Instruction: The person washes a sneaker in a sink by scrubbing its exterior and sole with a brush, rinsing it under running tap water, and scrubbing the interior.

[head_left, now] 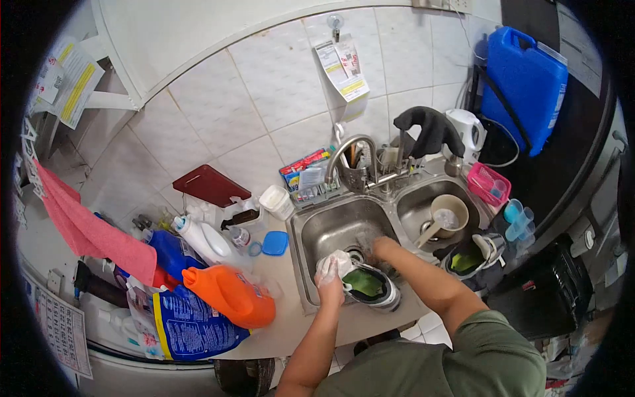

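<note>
A wet shoe (390,301) with a green insole rests at the front rim of the left sink basin (340,221). My left hand (327,274) is closed at the shoe's left end, gripping a white, sudsy part that looks like its tongue. My right hand (380,247) is inside the basin, just beyond the shoe and near the drain. Motion and its angle hide the fingers there, so I cannot make out whether it holds anything. A second, similar shoe (465,260) stands at the front of the right basin.
A beige dipper (456,212) sits in the right basin (413,205). The curved faucet (357,139) rises behind both basins. On the left counter stand an orange jug (231,294), a blue detergent pouch (195,324) and a blue lid (275,243). A pink basket (488,184) is at right.
</note>
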`<state>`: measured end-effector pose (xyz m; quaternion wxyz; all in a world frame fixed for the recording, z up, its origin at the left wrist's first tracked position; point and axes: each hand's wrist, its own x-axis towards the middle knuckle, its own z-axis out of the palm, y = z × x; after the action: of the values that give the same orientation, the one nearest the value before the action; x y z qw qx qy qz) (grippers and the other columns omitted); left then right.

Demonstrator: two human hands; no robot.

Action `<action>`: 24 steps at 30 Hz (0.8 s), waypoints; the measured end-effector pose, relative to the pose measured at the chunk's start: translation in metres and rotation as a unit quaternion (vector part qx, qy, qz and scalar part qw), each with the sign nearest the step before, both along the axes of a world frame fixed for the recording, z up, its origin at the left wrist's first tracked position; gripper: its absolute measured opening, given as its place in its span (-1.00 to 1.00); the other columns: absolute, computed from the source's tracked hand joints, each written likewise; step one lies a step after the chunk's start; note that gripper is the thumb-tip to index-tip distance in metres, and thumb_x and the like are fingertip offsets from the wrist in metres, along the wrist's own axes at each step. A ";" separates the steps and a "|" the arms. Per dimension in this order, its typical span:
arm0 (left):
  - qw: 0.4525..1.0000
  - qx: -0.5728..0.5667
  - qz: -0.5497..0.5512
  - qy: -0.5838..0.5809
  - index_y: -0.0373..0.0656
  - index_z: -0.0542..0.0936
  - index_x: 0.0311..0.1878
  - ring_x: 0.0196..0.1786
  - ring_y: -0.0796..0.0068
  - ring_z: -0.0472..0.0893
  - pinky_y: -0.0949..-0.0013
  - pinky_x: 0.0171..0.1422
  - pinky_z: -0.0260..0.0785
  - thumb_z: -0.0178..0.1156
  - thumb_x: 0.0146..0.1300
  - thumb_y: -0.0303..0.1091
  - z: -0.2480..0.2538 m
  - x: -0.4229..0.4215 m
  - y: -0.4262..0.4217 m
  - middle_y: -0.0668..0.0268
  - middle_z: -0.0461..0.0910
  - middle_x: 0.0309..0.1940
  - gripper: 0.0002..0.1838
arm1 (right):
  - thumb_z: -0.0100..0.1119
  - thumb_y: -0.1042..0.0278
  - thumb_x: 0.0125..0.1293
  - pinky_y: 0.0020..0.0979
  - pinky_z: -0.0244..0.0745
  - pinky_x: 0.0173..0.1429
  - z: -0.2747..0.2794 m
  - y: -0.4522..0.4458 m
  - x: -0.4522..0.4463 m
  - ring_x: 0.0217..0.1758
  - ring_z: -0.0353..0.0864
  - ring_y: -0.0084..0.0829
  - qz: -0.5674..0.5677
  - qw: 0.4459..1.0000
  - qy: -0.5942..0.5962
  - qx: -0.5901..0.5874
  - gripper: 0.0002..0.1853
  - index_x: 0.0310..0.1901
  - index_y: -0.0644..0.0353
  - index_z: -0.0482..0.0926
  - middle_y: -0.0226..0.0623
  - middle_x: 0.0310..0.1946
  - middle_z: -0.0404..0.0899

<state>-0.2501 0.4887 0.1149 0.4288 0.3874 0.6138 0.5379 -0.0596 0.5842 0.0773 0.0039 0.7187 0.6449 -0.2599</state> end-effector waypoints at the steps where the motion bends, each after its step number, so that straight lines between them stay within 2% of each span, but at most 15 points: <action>1: 0.997 -0.016 0.016 -0.080 -0.32 0.60 0.09 0.15 0.14 0.57 0.19 0.21 0.42 0.18 0.43 -0.24 0.005 0.001 0.008 0.02 0.59 0.08 -0.65 | 0.28 0.30 0.22 -0.12 0.53 0.19 0.010 0.011 0.000 0.14 0.63 0.00 -0.018 1.000 0.002 0.006 -0.62 0.02 0.32 0.66 0.10 0.03 0.64; 3: 0.990 0.008 -0.034 -0.139 -0.32 0.60 0.11 0.15 0.22 0.57 0.23 0.21 0.42 0.18 0.42 -0.24 -0.001 -0.007 0.036 0.05 0.60 0.08 -0.64 | 0.26 0.29 0.26 -0.13 0.51 0.21 0.006 0.059 0.009 0.14 0.62 0.03 -0.085 0.943 0.146 0.285 -0.61 0.06 0.34 0.62 0.08 0.04 0.65; 5: 0.984 0.005 -0.063 -0.164 -0.29 0.58 0.16 0.12 0.28 0.59 0.29 0.19 0.42 0.19 0.40 -0.25 0.007 -0.011 0.057 0.07 0.61 0.09 -0.62 | 0.28 0.22 0.29 -0.15 0.49 0.20 0.043 0.084 0.005 0.10 0.62 0.02 -0.134 0.852 0.229 0.451 -0.62 0.02 0.33 0.61 0.05 0.00 0.65; 8: 0.987 -0.016 -0.083 -0.139 -0.31 0.56 0.19 0.14 0.30 0.59 0.31 0.22 0.40 0.19 0.40 -0.28 -0.001 -0.018 0.098 0.08 0.61 0.11 -0.61 | 0.32 0.16 0.29 -0.19 0.48 0.19 0.043 0.124 0.005 0.12 0.61 -0.02 -0.156 0.831 0.341 0.411 -0.58 0.03 0.32 0.61 0.03 0.03 0.63; 9: 0.983 -0.027 -0.096 -0.154 -0.31 0.54 0.22 0.22 0.30 0.53 0.31 0.27 0.35 0.23 0.38 -0.24 0.007 -0.018 0.106 0.09 0.57 0.17 -0.55 | 0.31 0.10 0.27 -0.12 0.49 0.11 0.032 0.134 0.003 -0.02 0.60 0.11 -0.143 0.805 0.365 0.446 -0.60 -0.05 0.29 0.66 0.08 -0.06 0.64; 12: 0.996 -0.030 -0.071 -0.041 -0.28 0.52 0.21 0.10 0.29 0.61 0.28 0.13 0.46 0.28 0.33 -0.24 0.009 -0.018 0.137 0.17 0.62 0.08 -0.54 | 0.30 0.08 0.27 -0.14 0.52 0.05 0.054 0.108 0.006 -0.09 0.63 0.08 -0.141 0.844 0.344 0.386 -0.65 -0.20 0.27 0.71 0.04 -0.16 0.67; 13: 0.997 -0.050 -0.058 -0.032 -0.22 0.53 0.23 0.19 0.26 0.54 0.20 0.19 0.41 0.28 0.32 -0.17 0.020 -0.013 0.137 0.16 0.59 0.14 -0.51 | 0.31 0.08 0.26 -0.14 0.53 0.02 0.050 0.099 0.003 -0.12 0.64 0.06 -0.124 0.864 0.289 0.394 -0.66 -0.24 0.26 0.71 0.02 -0.22 0.67; 15: 0.990 -0.031 -0.132 -0.022 -0.25 0.50 0.27 0.24 0.27 0.50 0.24 0.27 0.33 0.28 0.32 -0.13 0.010 -0.016 0.156 0.15 0.53 0.22 -0.46 | 0.31 0.07 0.25 -0.14 0.54 -0.03 0.043 0.080 0.003 -0.17 0.65 0.02 -0.091 0.892 0.170 0.408 -0.66 -0.32 0.25 0.72 -0.01 -0.33 0.66; 16: 0.985 -0.020 -0.171 -0.017 -0.26 0.49 0.29 0.26 0.27 0.48 0.27 0.31 0.29 0.28 0.33 -0.11 0.000 -0.015 0.169 0.14 0.50 0.26 -0.43 | 0.32 0.07 0.25 -0.14 0.53 -0.09 0.054 0.075 0.002 -0.23 0.65 0.02 -0.080 0.881 0.167 0.436 -0.66 -0.32 0.25 0.71 -0.02 -0.37 0.65; 17: 0.988 -0.050 -0.146 0.020 -0.22 0.50 0.28 0.20 0.31 0.51 0.29 0.23 0.32 0.27 0.33 -0.13 -0.010 -0.012 0.182 0.18 0.53 0.22 -0.46 | 0.32 0.08 0.24 -0.13 0.52 -0.15 0.064 0.071 -0.006 -0.29 0.64 0.01 -0.070 0.868 0.166 0.462 -0.67 -0.33 0.25 0.71 -0.03 -0.42 0.64; 18: 0.983 -0.035 -0.173 0.055 -0.20 0.53 0.24 0.18 0.33 0.52 0.27 0.21 0.34 0.28 0.32 -0.15 -0.005 -0.008 0.184 0.19 0.55 0.18 -0.50 | 0.33 0.08 0.24 -0.12 0.51 -0.21 0.071 0.069 -0.016 -0.36 0.64 0.00 -0.061 0.856 0.165 0.486 -0.67 -0.34 0.25 0.71 -0.03 -0.46 0.63; 20: 0.966 -0.004 -0.227 0.123 -0.16 0.58 0.16 0.15 0.37 0.54 0.24 0.15 0.37 0.29 0.31 -0.18 0.012 -0.001 0.188 0.20 0.60 0.10 -0.58 | 0.33 0.17 0.25 -0.18 0.50 -0.27 0.081 0.080 -0.037 -0.39 0.65 -0.16 -0.023 0.839 0.316 0.443 -0.73 -0.30 0.25 0.72 -0.07 -0.50 0.63; 21: 0.979 0.019 -0.205 0.006 -0.15 0.51 0.26 -0.06 0.39 0.54 0.36 -0.03 0.36 0.26 0.31 -0.15 -0.052 -0.010 0.220 0.25 0.61 -0.03 -0.49 | 0.31 0.24 0.25 -0.25 0.48 -0.33 0.085 0.090 -0.045 -0.43 0.63 -0.28 -0.014 0.865 0.372 0.336 -0.76 -0.26 0.27 0.71 -0.13 -0.53 0.61; 22: 0.977 -0.014 -0.211 0.032 -0.14 0.50 0.27 -0.08 0.39 0.54 0.37 -0.05 0.36 0.26 0.30 -0.16 -0.033 -0.004 0.212 0.26 0.61 -0.04 -0.49 | 0.30 0.30 0.26 -0.32 0.45 -0.38 0.087 0.101 -0.052 -0.47 0.60 -0.39 -0.005 0.878 0.423 0.223 -0.79 -0.22 0.30 0.71 -0.18 -0.56 0.59; 24: 0.968 -0.081 -0.221 0.086 -0.12 0.48 0.28 -0.11 0.38 0.55 0.38 -0.08 0.37 0.27 0.29 -0.19 0.002 0.006 0.200 0.26 0.61 -0.07 -0.49 | 0.20 0.35 0.31 -0.38 0.48 -0.33 0.087 0.113 -0.066 -0.44 0.62 -0.45 -0.029 0.801 0.587 0.111 -0.83 -0.26 0.27 0.69 -0.23 -0.49 0.63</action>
<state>-0.2445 0.6883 0.1168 0.5130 0.5217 0.5891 0.3429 -0.1256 0.6973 0.1648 -0.4628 0.4422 0.5272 -0.5588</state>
